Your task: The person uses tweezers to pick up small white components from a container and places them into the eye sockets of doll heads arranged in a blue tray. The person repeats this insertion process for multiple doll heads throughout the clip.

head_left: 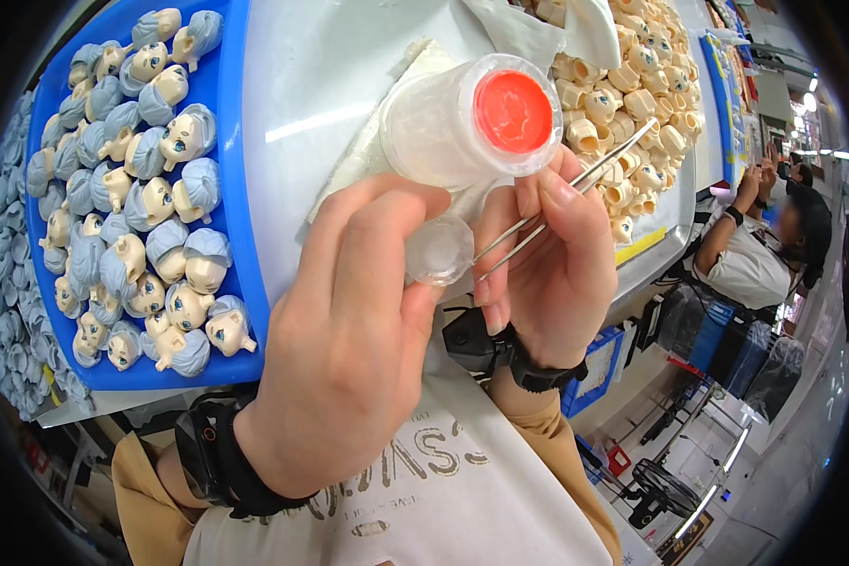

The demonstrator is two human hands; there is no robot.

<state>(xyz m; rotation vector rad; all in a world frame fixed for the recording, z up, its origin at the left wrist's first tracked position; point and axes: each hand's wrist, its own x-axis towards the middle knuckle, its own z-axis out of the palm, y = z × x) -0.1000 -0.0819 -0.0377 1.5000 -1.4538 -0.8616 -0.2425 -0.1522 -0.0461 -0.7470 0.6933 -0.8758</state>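
Note:
My left hand (340, 283) holds a small clear round plastic piece (441, 250) between its fingertips and thumb. Closed on metal tweezers (623, 150), my right hand (566, 250) has their two tips apart, close beside the clear piece. I cannot tell whether the tips touch it. Just beyond both hands is a translucent plastic cup (424, 127) with bright red material (514, 111) in its mouth. The right fingertips are by its rim; contact is unclear. Under the cup lies a whitish cloth or pad (351, 170).
At the left, a blue tray (234, 151) holds doll heads with light-blue hair. More light-blue hair parts (14, 283) lie beyond it. Skin-coloured head parts (632, 104) are heaped at the right. Another person (759, 241) sits farther right, near a blue crate (594, 373).

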